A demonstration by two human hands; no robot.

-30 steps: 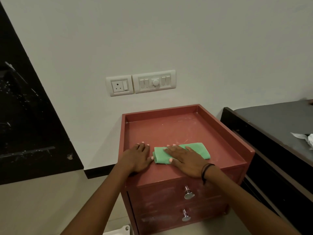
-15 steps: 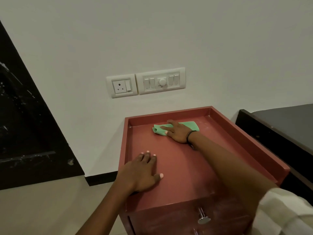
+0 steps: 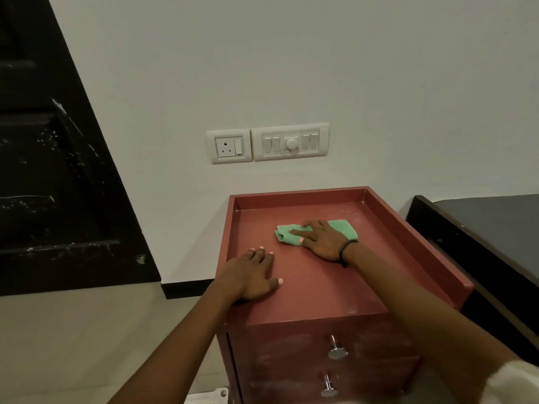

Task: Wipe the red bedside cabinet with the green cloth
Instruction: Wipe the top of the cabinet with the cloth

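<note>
The red bedside cabinet (image 3: 320, 290) stands against the white wall, with a raised rim around its top and two drawers with metal knobs. A folded green cloth (image 3: 287, 234) lies on the top, towards the back. My right hand (image 3: 322, 240) presses flat on the cloth, fingers spread, covering its middle. My left hand (image 3: 252, 275) rests flat on the cabinet top near the front left corner, fingers apart, holding nothing.
A socket and switch panel (image 3: 267, 144) sits on the wall above the cabinet. A dark bed frame (image 3: 478, 243) adjoins the cabinet's right side. A black door (image 3: 52, 185) is at the left. A small white object (image 3: 210, 396) lies on the floor.
My right hand first pushed the cloth from the front to the back of the top, then drew it back towards the middle. My left hand has stayed at the front left.
</note>
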